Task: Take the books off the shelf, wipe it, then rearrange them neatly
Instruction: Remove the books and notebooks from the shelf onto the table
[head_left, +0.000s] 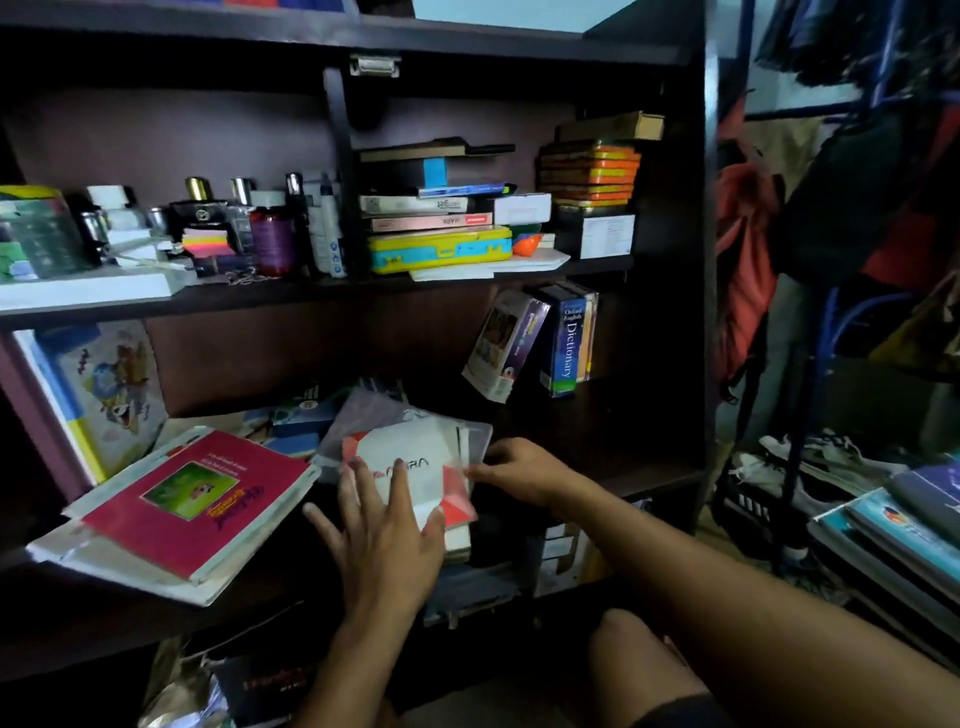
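Both hands bracket the white-and-red book (415, 467) at the shelf's (597, 447) front edge: left hand (384, 540) flat on its near cover, right hand (519, 467) pinching its right edge.

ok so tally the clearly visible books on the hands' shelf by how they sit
lying flat: 2, magenta book, white-and-red book
leaning: 2, cartoon-cover book, purple-spined book
upright: 1, dictionary
total: 5, half-hidden ones uncounted
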